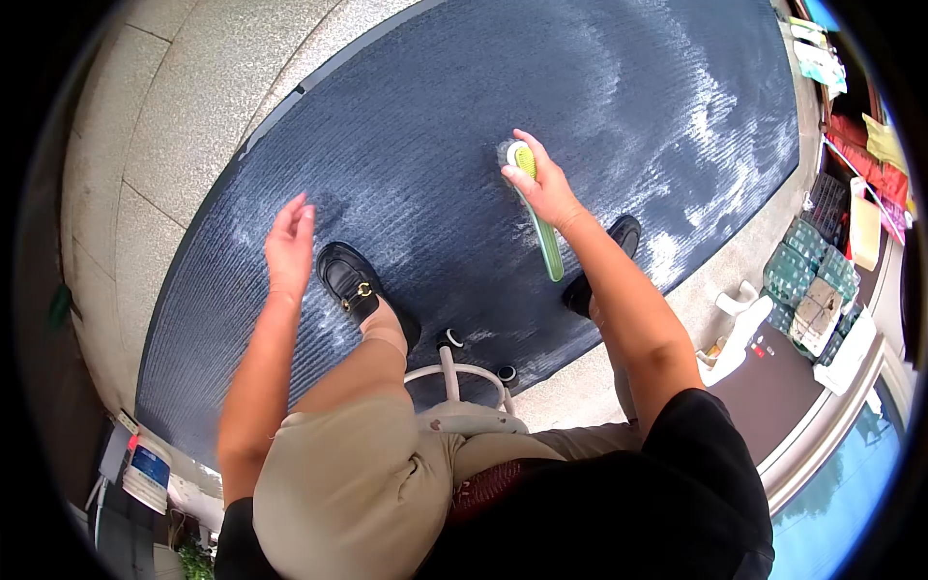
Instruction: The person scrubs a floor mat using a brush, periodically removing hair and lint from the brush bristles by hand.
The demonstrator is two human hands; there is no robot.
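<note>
My right hand (548, 188) grips a green scrub brush (546, 246) by its head end, thumb on one side and fingers on the other. The brush's bristles face down against a dark ribbed mat (416, 106), and its long handle points back toward me. Whitish suds streak the mat, thickest to the right. My left hand (290, 246) hovers over the left part of the mat with nothing in it, its fingers loosely bent and apart from the thumb. Whether the bristles press on the mat is hidden by the brush head.
My black loafers (348, 275) rest on the mat. Beneath me is a wheeled stool (449, 372). Stone paving (208, 106) borders the mat at the left. Green patterned bundles (797, 261), a white plastic piece (739, 338) and a window (836, 503) are at the right.
</note>
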